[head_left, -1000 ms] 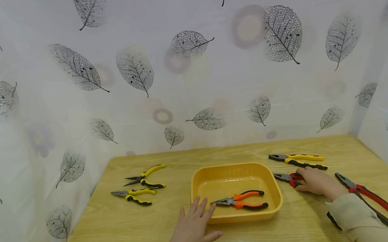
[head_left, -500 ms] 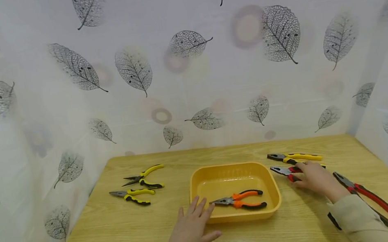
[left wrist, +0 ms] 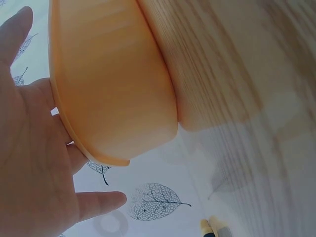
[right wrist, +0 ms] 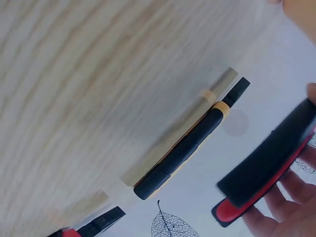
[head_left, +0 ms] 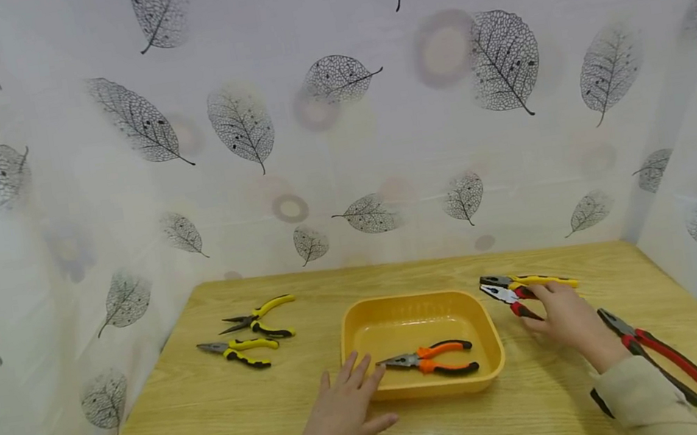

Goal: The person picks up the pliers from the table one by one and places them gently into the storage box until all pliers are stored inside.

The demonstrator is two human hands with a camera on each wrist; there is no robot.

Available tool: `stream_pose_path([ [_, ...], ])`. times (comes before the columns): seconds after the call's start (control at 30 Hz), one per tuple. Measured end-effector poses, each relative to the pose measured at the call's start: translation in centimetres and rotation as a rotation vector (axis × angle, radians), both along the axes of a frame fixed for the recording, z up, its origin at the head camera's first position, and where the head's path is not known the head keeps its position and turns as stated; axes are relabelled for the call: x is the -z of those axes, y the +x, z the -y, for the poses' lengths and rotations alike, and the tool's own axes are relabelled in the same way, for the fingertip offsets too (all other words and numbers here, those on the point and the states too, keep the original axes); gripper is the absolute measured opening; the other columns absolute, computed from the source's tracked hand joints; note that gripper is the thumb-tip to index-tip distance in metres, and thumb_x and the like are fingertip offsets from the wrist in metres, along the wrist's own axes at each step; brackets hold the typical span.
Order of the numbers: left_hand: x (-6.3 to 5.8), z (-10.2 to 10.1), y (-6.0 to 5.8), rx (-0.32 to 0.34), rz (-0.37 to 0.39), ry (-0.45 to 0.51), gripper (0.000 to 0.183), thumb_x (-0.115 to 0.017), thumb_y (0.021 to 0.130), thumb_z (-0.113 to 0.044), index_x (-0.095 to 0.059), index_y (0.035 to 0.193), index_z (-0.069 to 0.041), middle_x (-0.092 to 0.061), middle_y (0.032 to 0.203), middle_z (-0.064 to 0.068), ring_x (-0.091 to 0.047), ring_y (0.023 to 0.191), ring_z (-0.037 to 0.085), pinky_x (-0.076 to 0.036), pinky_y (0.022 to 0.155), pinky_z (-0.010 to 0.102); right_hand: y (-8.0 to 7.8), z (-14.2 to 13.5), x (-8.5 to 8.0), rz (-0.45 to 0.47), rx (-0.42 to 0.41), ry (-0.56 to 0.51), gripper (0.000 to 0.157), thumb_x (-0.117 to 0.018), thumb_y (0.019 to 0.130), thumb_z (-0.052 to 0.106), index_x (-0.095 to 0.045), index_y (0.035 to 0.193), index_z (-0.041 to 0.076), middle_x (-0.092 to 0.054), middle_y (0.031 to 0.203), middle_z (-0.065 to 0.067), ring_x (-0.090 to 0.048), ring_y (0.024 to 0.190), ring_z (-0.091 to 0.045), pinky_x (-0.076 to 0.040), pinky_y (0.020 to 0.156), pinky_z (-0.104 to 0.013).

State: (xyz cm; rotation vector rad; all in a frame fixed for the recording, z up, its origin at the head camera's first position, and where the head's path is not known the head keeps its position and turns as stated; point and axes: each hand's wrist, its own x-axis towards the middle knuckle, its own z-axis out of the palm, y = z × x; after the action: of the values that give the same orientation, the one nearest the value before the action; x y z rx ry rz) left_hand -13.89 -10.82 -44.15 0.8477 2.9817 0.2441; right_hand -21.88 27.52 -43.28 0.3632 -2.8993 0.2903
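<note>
My right hand (head_left: 567,320) grips a pair of red-and-black pliers (head_left: 501,293) by the handles, jaws pointing left. In the right wrist view, those pliers' handles (right wrist: 266,160) are held above the table, with part of the hand out of frame. My left hand (head_left: 339,416) has spread, fairly straight fingers, which touch the near left rim of a yellow plastic tray (head_left: 353,321). The left wrist view shows that tray's outer wall (left wrist: 113,84) beside the fingers. Inside the tray lie orange-and-black pliers (head_left: 429,361).
Yellow-and-black pliers (head_left: 547,280) lie just behind the held pair. Larger red-and-black pliers (head_left: 679,360) lie at the right; a dark handle end (head_left: 602,403) shows beside the right sleeve. Two yellow-handled pliers (head_left: 256,321) lie at the table's (head_left: 203,424) left. Leaf-patterned curtain (head_left: 379,146) surrounds it.
My right hand has raised the red-and-black pliers from the table, their jaws now near the yellow-and-black pair. My left hand has stayed at the tray.
</note>
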Motion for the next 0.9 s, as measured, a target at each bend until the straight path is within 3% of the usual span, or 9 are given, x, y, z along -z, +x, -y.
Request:
stream_pose_path([
  [0.23, 0.0, 0.0, 0.0, 0.001, -0.009, 0.005, 0.07, -0.04, 0.082, -0.061, -0.031, 0.139, -0.021, -0.025, 0.143, 0.007, -0.013, 0.132, 0.027, -0.022, 0.093, 0.062, 0.3, 0.4, -0.2, -0.169, -0.029, 0.024, 0.058, -0.073, 0.068, 0.032, -0.055, 0.108, -0.006, -0.054, 0.094, -0.026, -0.053, 0.079, -0.041, -0.045, 0.062, -0.052],
  [0.47, 0.2, -0.1, -0.1, 0.007, -0.019, 0.0, 0.071, -0.04, 0.082, -0.062, -0.032, 0.139, -0.02, -0.025, 0.143, 0.008, -0.014, 0.131, 0.027, -0.023, 0.092, 0.062, 0.5, 1.1, -0.1, -0.335, -0.064, 0.038, 0.057, -0.077, 0.061, 0.033, -0.06, 0.101, -0.005, -0.056, 0.088, -0.022, -0.054, 0.075, -0.037, -0.047, 0.059, -0.048],
  [0.67, 0.1, 0.0, -0.1, 0.007, -0.014, -0.003, 0.071, -0.04, 0.082, -0.061, -0.031, 0.139, -0.02, -0.025, 0.143, 0.008, -0.013, 0.132, 0.027, -0.023, 0.092, 0.062, 0.3, 1.7, -0.2, -0.485, -0.162, 0.044, 0.051, -0.074, 0.058, 0.031, -0.062, 0.092, -0.005, -0.055, 0.078, -0.017, -0.053, 0.068, -0.032, -0.047, 0.053, -0.043],
  [0.8, 0.0, 0.0, 0.0, 0.007, -0.016, -0.005, 0.071, -0.04, 0.082, -0.061, -0.031, 0.139, -0.02, -0.025, 0.143, 0.008, -0.014, 0.131, 0.027, -0.023, 0.092, 0.062, 0.1, 2.0, -0.3, -0.534, -0.234, 0.034, 0.054, -0.064, 0.069, 0.044, -0.063, 0.093, -0.004, -0.053, 0.075, -0.015, -0.051, 0.063, -0.03, -0.046, 0.05, -0.04],
  [0.9, 0.0, -0.1, 0.0, 0.008, -0.018, -0.005, 0.071, -0.04, 0.082, -0.061, -0.032, 0.139, -0.02, -0.025, 0.143, 0.008, -0.014, 0.131, 0.028, -0.023, 0.092, 0.062, 0.0, 2.3, -0.2, -0.545, -0.263, 0.045, 0.068, -0.042, 0.08, 0.059, -0.063, 0.095, -0.004, -0.052, 0.073, -0.014, -0.049, 0.061, -0.028, -0.044, 0.048, -0.038],
])
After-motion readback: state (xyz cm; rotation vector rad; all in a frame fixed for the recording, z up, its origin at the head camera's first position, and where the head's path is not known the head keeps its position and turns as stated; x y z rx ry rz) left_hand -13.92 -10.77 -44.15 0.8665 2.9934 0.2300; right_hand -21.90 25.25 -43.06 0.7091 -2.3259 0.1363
